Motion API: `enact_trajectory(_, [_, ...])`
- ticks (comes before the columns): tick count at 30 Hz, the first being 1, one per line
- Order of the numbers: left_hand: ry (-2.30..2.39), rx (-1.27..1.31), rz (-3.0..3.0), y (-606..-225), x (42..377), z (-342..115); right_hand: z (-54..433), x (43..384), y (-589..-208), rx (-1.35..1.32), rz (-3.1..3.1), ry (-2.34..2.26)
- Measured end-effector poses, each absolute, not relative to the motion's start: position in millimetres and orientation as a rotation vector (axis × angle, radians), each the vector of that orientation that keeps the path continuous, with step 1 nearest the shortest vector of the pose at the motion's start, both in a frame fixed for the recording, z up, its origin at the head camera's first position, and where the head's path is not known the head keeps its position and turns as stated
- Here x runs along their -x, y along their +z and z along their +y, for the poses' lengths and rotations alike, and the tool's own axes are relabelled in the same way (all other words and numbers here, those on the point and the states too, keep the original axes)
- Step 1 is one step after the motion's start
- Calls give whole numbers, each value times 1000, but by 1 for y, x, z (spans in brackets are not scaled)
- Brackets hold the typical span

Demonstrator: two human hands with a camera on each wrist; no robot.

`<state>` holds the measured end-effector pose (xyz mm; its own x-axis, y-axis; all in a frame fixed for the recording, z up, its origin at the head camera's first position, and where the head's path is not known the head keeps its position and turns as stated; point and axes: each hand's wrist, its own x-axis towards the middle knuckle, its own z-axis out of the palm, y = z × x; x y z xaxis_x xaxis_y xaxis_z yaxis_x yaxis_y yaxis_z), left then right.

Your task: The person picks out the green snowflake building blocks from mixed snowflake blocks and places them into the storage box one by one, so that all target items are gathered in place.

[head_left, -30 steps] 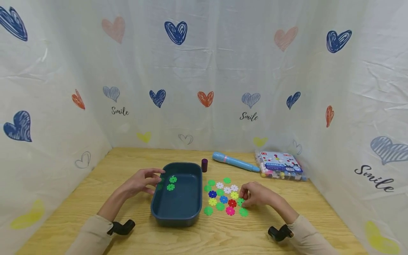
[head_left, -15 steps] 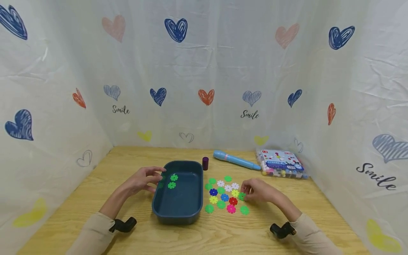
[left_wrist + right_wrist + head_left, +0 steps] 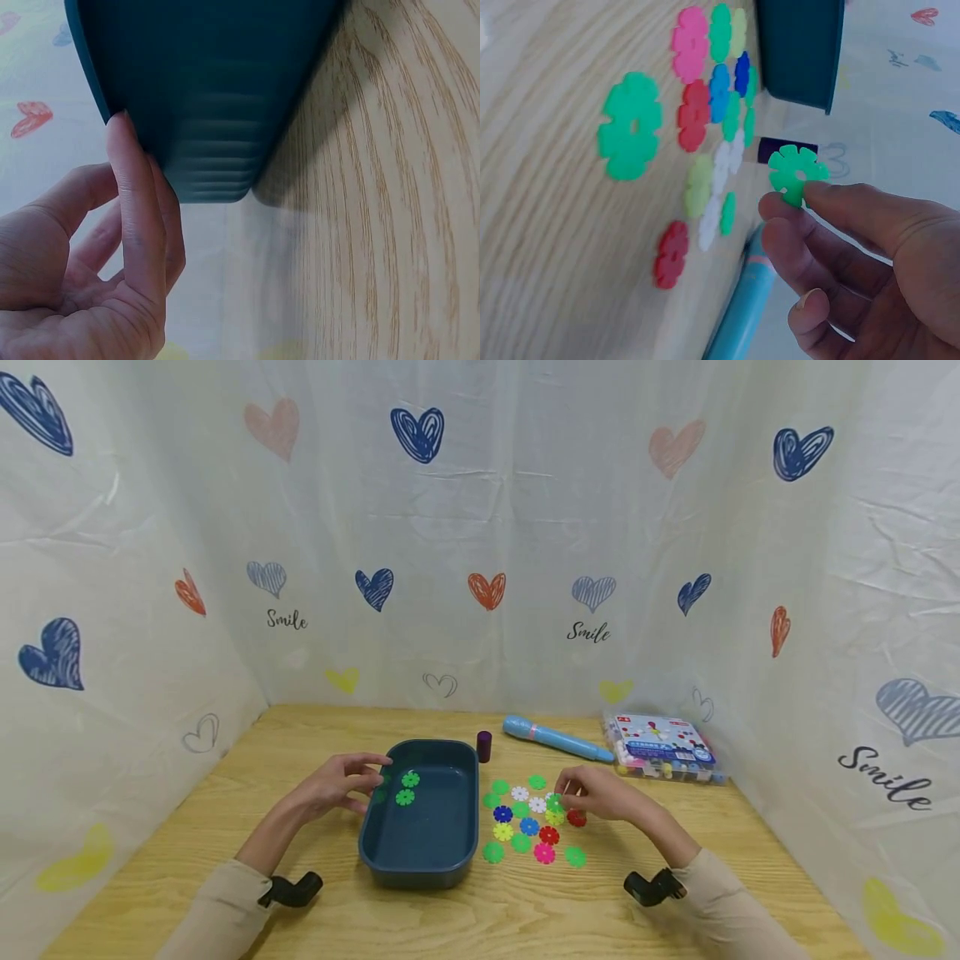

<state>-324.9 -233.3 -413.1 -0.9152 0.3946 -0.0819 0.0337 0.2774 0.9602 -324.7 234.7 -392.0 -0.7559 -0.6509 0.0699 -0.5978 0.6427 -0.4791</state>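
Pinching one green disc point(image 3: 799, 166) between thumb and forefinger, the right hand point(image 3: 877, 255) hung above the table point(image 3: 525, 914) to the right of the tub point(image 3: 420, 843). Thumb and forefinger met across the edge of that disc, while the other fingers bent beneath and held nothing. A red disc point(image 3: 577, 817) and a yellow disc point(image 3: 555, 817) lay close under this hand, also to the tub's right.

The left hand point(image 3: 341, 787) was at the tub's left wall, fingers spread and loosely bent, touching the rim; whether it pressed there, I could not tell.

Inside the tub, toward its far left, lay a pair of green discs point(image 3: 405, 797), near each other. Loose discs point(image 3: 529, 827) in green, white, yellow, red, pink and two blues were scattered flat just right of the tub, some overlapping.

Near the tub's far right corner stood a purple cylinder point(image 3: 483, 747). Past that corner lay a blue stick point(image 3: 558, 739), and well to the tub's right, farther back, a clear box point(image 3: 660, 747) with a printed label.
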Motion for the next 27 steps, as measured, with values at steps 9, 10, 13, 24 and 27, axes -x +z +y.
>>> enact_trajectory(9, [1682, -382, 2249, -413, 326, -233, 210, 329, -377, 1116, 2697, -773])
enact_trajectory(10, [1680, -382, 2253, -413, 326, -233, 207, 330, -375, 1124, 2698, -768])
enact_trajectory(13, [1679, -376, 2254, -414, 326, -234, 197, 330, -371, 1153, 2696, -753])
enact_trajectory(24, [1682, -376, 2248, -417, 324, -235, 158, 333, -355, 1245, 2673, -716])
enact_trajectory(27, [1672, -373, 2264, -414, 325, -234, 147, 334, -349, 1248, 2662, -712])
